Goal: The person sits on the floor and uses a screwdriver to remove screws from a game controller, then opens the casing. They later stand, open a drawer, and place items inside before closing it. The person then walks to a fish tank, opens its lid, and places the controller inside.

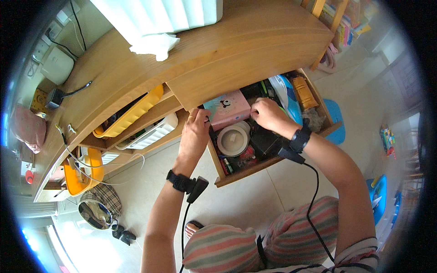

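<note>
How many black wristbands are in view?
2: the left wristband, behind the left hand, which is at the left end of the pink box; and the right wristband, behind the right hand, which is at the box's right end.

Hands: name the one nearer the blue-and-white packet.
The right hand, at the right end of the pink box, beside that packet; the left hand is at the left end.

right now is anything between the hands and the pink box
Nothing visible: the left hand is at the left edge of the pink box, the right hand at its right edge; actual contact is unclear.
</note>
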A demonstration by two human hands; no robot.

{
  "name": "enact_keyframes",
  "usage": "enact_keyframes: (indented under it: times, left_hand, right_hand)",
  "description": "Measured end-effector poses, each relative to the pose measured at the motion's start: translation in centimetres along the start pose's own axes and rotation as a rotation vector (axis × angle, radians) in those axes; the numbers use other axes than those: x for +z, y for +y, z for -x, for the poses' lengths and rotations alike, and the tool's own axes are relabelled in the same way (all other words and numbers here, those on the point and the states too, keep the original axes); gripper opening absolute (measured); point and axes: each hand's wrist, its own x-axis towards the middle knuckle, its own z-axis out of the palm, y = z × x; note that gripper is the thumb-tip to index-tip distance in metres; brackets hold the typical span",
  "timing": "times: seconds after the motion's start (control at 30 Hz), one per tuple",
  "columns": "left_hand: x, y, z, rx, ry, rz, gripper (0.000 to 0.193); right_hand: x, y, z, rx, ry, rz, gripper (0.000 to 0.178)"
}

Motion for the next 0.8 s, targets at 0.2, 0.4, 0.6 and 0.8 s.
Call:
enact_keyframes:
  times: [0.2,0.4,0.6,0.8]
  left_hand:
    - [-1.1,1.5,2.8,0.215,-0.08,-0.246,0.016]
    - [-1.1,2.2,4.1,0.278,-0.15,-0.381,0.023]
    - [0.6,2.9,3.0,0.236,-0.365,-0.699,0.036]
    - [1.1,2.9,0.3,0.026,-0.671,-0.605,0.058]
  right_hand:
    - [0.8,-3.3,0.3,-0.237,-0.128,-0.182,0.011]
    - [2.8,-5.0,-0.4,-0.273,-0.28,-0.013,0.014]
    - [2.3,-5.5,1.7,-0.173,-0.138,0.098,0.025]
    - [1.8,-5.2,0.3,-0.073,-0.266,0.105,0.035]
